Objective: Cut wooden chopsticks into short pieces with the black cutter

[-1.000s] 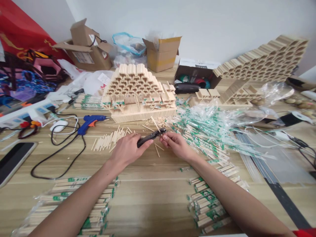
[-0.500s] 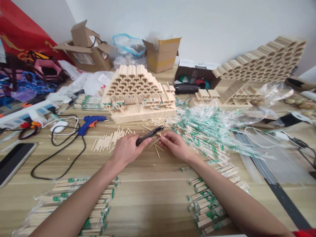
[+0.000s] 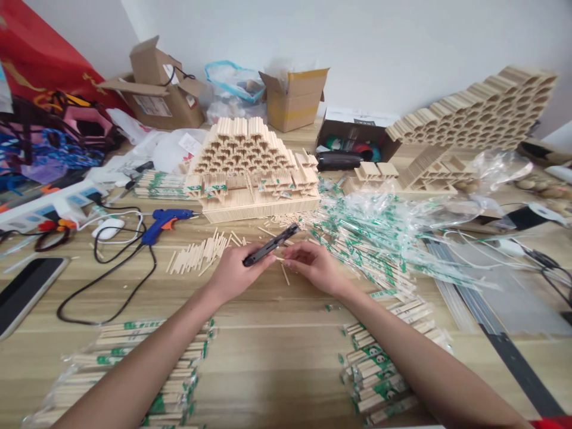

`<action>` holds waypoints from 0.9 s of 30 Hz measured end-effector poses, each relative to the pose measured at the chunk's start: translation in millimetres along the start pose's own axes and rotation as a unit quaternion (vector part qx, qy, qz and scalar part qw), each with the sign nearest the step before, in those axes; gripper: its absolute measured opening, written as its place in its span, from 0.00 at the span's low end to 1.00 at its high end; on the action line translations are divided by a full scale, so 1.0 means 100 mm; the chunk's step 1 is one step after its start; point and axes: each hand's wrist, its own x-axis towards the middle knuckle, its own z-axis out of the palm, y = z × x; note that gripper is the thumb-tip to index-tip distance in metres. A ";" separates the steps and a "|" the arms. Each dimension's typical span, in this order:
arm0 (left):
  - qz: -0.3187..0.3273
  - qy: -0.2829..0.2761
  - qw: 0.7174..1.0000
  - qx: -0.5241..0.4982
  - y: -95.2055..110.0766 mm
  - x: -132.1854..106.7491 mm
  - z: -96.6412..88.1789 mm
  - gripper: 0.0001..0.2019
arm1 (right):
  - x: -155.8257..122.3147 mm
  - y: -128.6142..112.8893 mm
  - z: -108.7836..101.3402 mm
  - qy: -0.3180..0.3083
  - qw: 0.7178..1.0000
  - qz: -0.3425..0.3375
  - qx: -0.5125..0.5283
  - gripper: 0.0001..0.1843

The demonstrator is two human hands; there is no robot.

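Note:
My left hand (image 3: 233, 271) is closed around the handles of black cutting pliers (image 3: 270, 244), whose jaws point up and to the right. My right hand (image 3: 309, 264) sits just right of the pliers, its fingertips pinched on a short wooden stick piece (image 3: 280, 258) below the tool. Loose cut sticks (image 3: 199, 253) lie on the wooden table (image 3: 277, 351) to the left of my left hand. Behind my hands stands a stepped structure of glued sticks (image 3: 252, 167).
A blue glue gun (image 3: 166, 219) with a black cord lies at the left, a phone (image 3: 24, 289) further left. Wrapped chopstick packs lie at front left (image 3: 147, 363) and front right (image 3: 379, 369). Empty wrappers (image 3: 379, 232) pile at the right. Cardboard boxes (image 3: 292, 98) stand at the back.
The long stick that stood in the plier jaws is gone from them. My right hand has moved left and lower, pinching a short piece under the pliers. My left hand shifted slightly.

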 end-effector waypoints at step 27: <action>-0.005 -0.130 0.944 0.303 -0.06 0.03 -0.07 0.13 | 0.01 0.13 -0.11 0.124 0.869 -0.127 -0.461 0.09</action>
